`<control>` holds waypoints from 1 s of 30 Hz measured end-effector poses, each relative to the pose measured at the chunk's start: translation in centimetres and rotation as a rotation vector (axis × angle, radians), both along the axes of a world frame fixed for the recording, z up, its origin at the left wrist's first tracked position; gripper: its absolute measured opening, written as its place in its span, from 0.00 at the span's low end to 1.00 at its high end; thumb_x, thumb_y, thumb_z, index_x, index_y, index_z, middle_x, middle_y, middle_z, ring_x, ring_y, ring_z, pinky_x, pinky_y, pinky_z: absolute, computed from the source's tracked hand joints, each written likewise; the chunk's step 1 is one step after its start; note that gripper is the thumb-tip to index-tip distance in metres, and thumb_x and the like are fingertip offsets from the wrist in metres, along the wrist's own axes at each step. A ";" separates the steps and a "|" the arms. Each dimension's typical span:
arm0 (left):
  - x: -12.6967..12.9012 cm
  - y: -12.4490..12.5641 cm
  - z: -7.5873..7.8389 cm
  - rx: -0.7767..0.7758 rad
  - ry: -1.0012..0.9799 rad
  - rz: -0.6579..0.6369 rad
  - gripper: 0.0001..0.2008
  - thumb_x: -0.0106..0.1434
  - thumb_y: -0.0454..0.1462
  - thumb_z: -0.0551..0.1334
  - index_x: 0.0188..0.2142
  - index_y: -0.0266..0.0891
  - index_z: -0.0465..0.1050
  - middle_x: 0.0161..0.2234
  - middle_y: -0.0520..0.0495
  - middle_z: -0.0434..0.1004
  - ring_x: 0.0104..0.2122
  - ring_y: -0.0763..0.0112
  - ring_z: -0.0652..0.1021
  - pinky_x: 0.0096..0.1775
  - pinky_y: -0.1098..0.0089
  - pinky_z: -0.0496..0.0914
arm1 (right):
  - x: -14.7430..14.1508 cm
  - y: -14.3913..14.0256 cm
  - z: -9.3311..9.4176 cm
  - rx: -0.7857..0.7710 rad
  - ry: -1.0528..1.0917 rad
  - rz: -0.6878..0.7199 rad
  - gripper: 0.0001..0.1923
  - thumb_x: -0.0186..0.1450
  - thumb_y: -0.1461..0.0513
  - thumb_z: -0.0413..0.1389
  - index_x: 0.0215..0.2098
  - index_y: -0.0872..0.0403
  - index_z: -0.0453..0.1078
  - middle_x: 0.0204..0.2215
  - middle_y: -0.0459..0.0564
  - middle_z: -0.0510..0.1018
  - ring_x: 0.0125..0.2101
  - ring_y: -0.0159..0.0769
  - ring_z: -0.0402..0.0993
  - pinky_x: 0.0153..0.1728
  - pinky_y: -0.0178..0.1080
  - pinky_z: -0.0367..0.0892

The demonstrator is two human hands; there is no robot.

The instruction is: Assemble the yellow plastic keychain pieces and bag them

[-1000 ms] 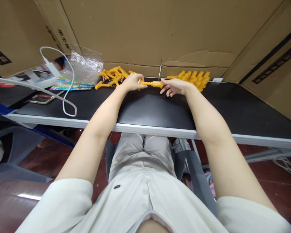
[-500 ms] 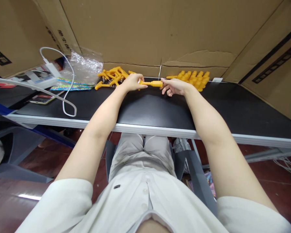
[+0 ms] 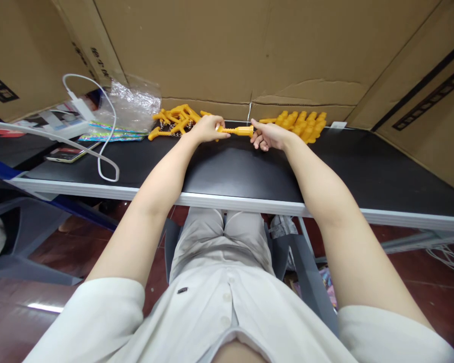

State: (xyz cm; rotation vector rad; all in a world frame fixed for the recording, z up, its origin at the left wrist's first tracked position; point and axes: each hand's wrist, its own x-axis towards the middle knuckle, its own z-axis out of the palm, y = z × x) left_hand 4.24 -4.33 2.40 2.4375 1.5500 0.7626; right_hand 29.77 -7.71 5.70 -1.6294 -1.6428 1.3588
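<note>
You are seated at a black table [image 3: 227, 174], looking down past your pale shirt and both bare forearms, which reach forward across it. At the far side of the tabletop your two hands meet on one yellow plastic piece [image 3: 237, 131], held level just above the surface. Your left hand [image 3: 206, 128] is closed around its thin stem end. Your right hand [image 3: 269, 135] pinches the thicker, ribbed cap end between thumb and fingertips, the other fingers curled under.

By the look of it, you are pushing or twisting the two halves of this piece together. The next move would call for a firm, straight squeeze along its length, keeping stem and cap in line so they seat without bending.

The piece is bright orange-yellow, slim on the left and wider on the right, lying crosswise between your hands.

Just beyond your left hand lies a loose heap of yellow stems [image 3: 176, 120]. Beyond your right hand, a tidy row of finished yellow pieces [image 3: 306, 123] sits against the cardboard wall [image 3: 227, 50]. Far left are a clear plastic bag [image 3: 134, 103] and a white cable [image 3: 106, 146].
</note>
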 end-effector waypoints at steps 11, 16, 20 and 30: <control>-0.2 0.4 -0.3 0.029 -0.001 -0.007 0.17 0.60 0.46 0.73 0.44 0.39 0.81 0.35 0.51 0.73 0.42 0.60 0.77 0.52 0.61 0.72 | 0.0 0.0 0.0 0.006 0.003 -0.030 0.38 0.78 0.31 0.49 0.36 0.54 0.73 0.15 0.48 0.72 0.11 0.31 0.63 0.14 0.32 0.59; -0.2 0.3 -0.3 0.033 0.005 -0.018 0.17 0.61 0.46 0.73 0.45 0.39 0.82 0.36 0.50 0.74 0.44 0.59 0.78 0.53 0.61 0.72 | 0.0 0.1 0.0 0.002 0.003 -0.039 0.37 0.79 0.32 0.50 0.35 0.53 0.73 0.15 0.48 0.71 0.11 0.31 0.63 0.14 0.33 0.59; 0.0 0.0 -0.1 0.021 0.025 0.008 0.18 0.61 0.46 0.73 0.46 0.38 0.82 0.37 0.49 0.74 0.44 0.59 0.78 0.53 0.61 0.71 | 0.0 0.1 -0.1 0.005 -0.009 -0.049 0.37 0.79 0.32 0.49 0.35 0.53 0.74 0.15 0.48 0.72 0.11 0.32 0.62 0.15 0.34 0.61; -0.6 0.6 -0.4 0.030 0.001 -0.030 0.18 0.60 0.47 0.72 0.45 0.39 0.81 0.37 0.50 0.74 0.43 0.59 0.77 0.52 0.61 0.71 | 0.8 0.0 0.3 -0.055 0.020 0.040 0.31 0.81 0.36 0.52 0.46 0.54 0.77 0.27 0.53 0.84 0.15 0.34 0.72 0.18 0.34 0.67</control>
